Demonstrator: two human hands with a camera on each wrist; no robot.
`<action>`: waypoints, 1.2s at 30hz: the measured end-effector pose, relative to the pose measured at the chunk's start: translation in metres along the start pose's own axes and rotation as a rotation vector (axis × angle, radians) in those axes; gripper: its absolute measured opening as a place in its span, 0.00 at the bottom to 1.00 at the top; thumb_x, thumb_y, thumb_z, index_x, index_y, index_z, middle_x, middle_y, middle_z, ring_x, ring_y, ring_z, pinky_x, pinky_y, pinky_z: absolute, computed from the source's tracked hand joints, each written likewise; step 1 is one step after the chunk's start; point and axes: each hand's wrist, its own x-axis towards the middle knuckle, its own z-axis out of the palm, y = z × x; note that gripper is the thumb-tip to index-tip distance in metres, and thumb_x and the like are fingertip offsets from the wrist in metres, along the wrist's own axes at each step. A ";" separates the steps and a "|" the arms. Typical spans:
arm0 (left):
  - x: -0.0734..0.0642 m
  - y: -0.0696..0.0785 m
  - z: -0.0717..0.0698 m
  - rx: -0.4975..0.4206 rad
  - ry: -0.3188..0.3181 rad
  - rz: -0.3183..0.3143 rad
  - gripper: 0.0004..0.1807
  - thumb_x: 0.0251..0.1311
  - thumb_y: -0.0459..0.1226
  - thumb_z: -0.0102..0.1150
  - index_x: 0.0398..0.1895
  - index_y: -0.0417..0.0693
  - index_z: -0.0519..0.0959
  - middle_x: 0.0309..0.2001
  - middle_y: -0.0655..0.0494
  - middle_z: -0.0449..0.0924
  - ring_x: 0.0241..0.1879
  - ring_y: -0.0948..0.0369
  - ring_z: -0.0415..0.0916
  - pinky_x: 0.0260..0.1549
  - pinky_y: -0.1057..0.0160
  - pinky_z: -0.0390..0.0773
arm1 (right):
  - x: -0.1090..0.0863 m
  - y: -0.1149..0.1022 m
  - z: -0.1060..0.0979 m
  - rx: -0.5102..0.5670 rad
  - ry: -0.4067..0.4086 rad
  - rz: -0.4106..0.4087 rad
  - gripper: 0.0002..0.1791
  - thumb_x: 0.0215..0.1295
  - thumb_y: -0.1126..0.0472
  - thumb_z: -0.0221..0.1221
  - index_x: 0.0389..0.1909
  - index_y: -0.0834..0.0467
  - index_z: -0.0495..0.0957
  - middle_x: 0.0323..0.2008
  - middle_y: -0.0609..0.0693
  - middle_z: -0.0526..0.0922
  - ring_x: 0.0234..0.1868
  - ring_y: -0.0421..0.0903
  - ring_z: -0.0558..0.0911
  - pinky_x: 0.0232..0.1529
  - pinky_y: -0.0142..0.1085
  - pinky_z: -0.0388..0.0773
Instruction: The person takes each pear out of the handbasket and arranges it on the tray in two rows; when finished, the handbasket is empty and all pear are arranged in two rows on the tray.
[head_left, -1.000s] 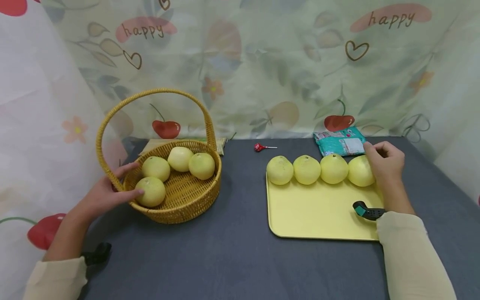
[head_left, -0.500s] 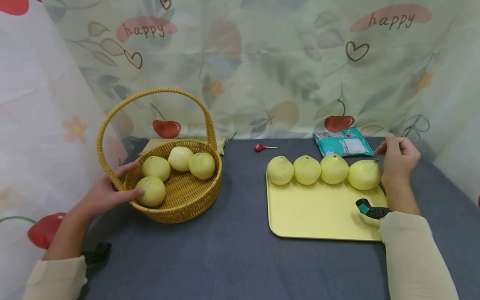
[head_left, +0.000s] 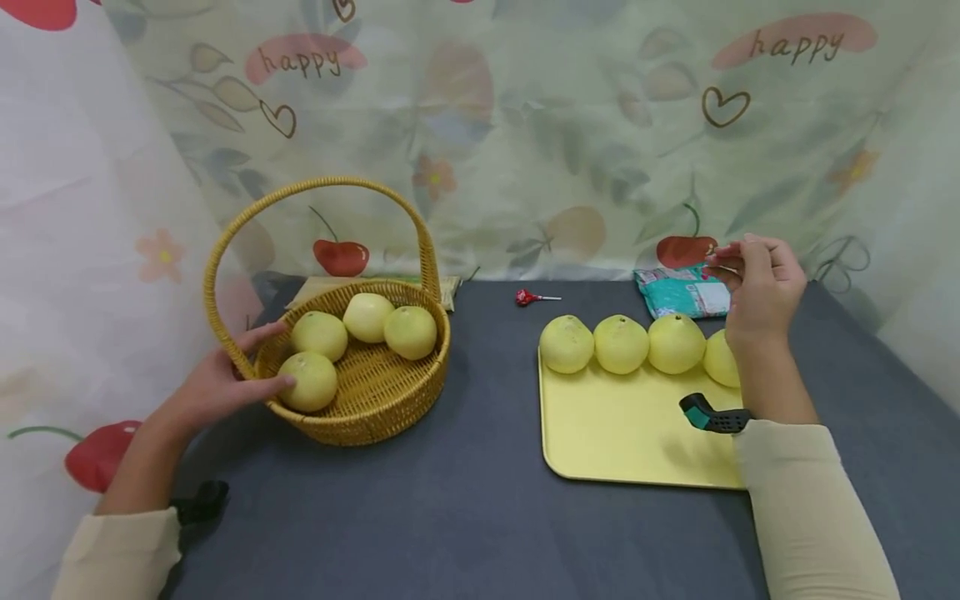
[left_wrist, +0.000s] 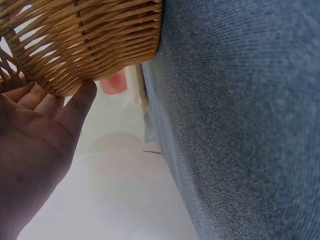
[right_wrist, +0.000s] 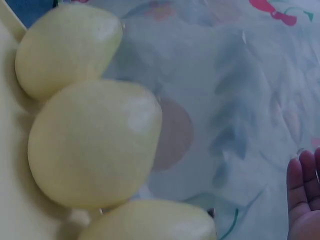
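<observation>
My left hand [head_left: 213, 387] grips the left rim of a wicker basket [head_left: 393, 408], thumb reaching inside by the nearest pomelo [head_left: 309, 382]. Several pale yellow-green pomelos lie in the basket. In the left wrist view the hand [left_wrist: 37, 135] is against the woven side [left_wrist: 95, 45]. On the right, a row of pomelos [head_left: 621, 343] sits along the back of a yellow tray [head_left: 622, 433]. Above the tray's right end my right hand [head_left: 765, 287] hangs in the air with loosely bent fingers, holding nothing. Its forearm partly hides the rightmost pomelo [head_left: 722, 360].
A teal packet [head_left: 678, 292] lies behind the pomelo row. Between basket and tray, near the back, is a red lollipop [head_left: 525, 297]. A beige flat packet [head_left: 450, 292] shows behind the basket. Patterned curtains surround the dark grey table [head_left: 465, 517].
My right hand has let go of the rightmost pomelo, drawn off to the right, then risen up and back left. That pomelo has tilted, its stem to the right. The left hand keeps its grip.
</observation>
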 end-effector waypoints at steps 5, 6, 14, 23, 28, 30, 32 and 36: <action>0.000 -0.001 0.000 0.003 0.000 0.017 0.45 0.61 0.41 0.70 0.78 0.44 0.59 0.76 0.38 0.52 0.74 0.40 0.43 0.64 0.34 0.51 | -0.015 0.006 0.034 0.027 -0.143 0.026 0.09 0.73 0.67 0.56 0.35 0.70 0.77 0.32 0.62 0.81 0.31 0.53 0.83 0.38 0.38 0.82; -0.001 -0.001 0.000 0.011 0.000 0.021 0.44 0.61 0.41 0.70 0.78 0.45 0.59 0.76 0.39 0.53 0.74 0.41 0.45 0.66 0.40 0.53 | -0.018 0.008 0.041 0.023 -0.174 0.027 0.09 0.73 0.66 0.56 0.35 0.69 0.77 0.32 0.62 0.81 0.31 0.53 0.83 0.38 0.38 0.82; -0.002 -0.004 0.002 0.003 0.001 0.079 0.41 0.62 0.35 0.68 0.76 0.40 0.60 0.73 0.37 0.58 0.69 0.43 0.54 0.48 0.82 0.59 | -0.047 0.031 0.109 -0.021 -0.394 0.109 0.09 0.71 0.67 0.58 0.40 0.73 0.76 0.35 0.61 0.83 0.35 0.52 0.85 0.40 0.42 0.83; -0.001 -0.007 0.002 -0.010 0.022 0.133 0.41 0.60 0.30 0.67 0.75 0.36 0.60 0.72 0.34 0.59 0.69 0.41 0.53 0.49 0.82 0.59 | -0.109 0.062 0.196 -0.244 -0.865 0.005 0.06 0.66 0.72 0.61 0.42 0.70 0.80 0.38 0.57 0.82 0.41 0.52 0.83 0.43 0.44 0.81; -0.001 -0.008 0.003 -0.013 0.023 0.133 0.41 0.60 0.30 0.67 0.75 0.36 0.60 0.72 0.34 0.58 0.69 0.41 0.52 0.49 0.83 0.58 | -0.135 0.073 0.235 -0.360 -1.059 -0.013 0.08 0.68 0.68 0.61 0.45 0.65 0.80 0.43 0.55 0.82 0.44 0.43 0.82 0.44 0.35 0.79; -0.001 -0.007 0.002 -0.010 0.023 0.129 0.40 0.61 0.31 0.67 0.75 0.36 0.60 0.72 0.35 0.58 0.69 0.41 0.52 0.49 0.83 0.58 | -0.146 0.075 0.249 -0.380 -1.153 0.042 0.10 0.69 0.67 0.61 0.48 0.64 0.79 0.47 0.56 0.81 0.47 0.43 0.82 0.46 0.32 0.79; -0.001 -0.005 0.002 -0.002 0.021 0.116 0.40 0.61 0.32 0.67 0.75 0.37 0.60 0.72 0.35 0.58 0.68 0.41 0.54 0.49 0.83 0.59 | -0.158 0.079 0.262 -0.403 -1.241 0.112 0.13 0.69 0.66 0.62 0.52 0.63 0.78 0.51 0.57 0.80 0.48 0.43 0.82 0.47 0.30 0.77; -0.001 -0.002 0.002 0.020 0.018 0.097 0.40 0.63 0.35 0.66 0.75 0.37 0.60 0.72 0.35 0.59 0.64 0.43 0.60 0.47 0.81 0.63 | -0.182 0.089 0.285 -0.481 -1.403 0.139 0.19 0.68 0.62 0.64 0.57 0.63 0.76 0.56 0.56 0.78 0.51 0.42 0.80 0.48 0.27 0.75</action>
